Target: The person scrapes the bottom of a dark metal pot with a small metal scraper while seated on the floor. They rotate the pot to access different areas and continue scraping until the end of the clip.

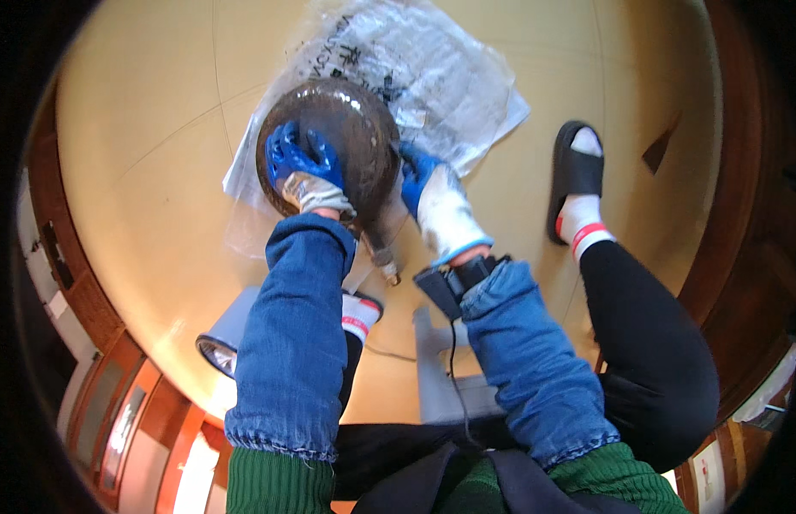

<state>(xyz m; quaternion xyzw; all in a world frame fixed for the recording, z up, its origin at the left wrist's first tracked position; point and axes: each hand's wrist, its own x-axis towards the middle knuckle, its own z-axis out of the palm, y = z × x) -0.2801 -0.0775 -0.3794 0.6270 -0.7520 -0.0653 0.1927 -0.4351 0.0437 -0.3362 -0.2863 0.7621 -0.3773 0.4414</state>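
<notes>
A round, dark brown metal pan point(365, 154), apparently a wok turned bottom up, lies on a clear plastic bag point(449, 83) that bears dark writing. Its handle point(380, 254) points back towards me. My left hand point(308, 167), in a blue-coated work glove, lies on the domed metal with its fingers bent; whether anything is under them is hidden. At the pan's right edge is my right hand point(436, 199), gloved the same way, fingers curled and fingertips at the rim. Something small and grey may show at those fingertips, too blurred to name.
Beneath everything is a tan floor point(147, 148). A grey-blue bin-like container point(231, 327) lies beside my left forearm. My slippered foot point(577, 180) stands to the right. A cable point(459, 385) runs from a black device point(446, 289) on my right wrist. Wooden furniture point(744, 225) borders the right side.
</notes>
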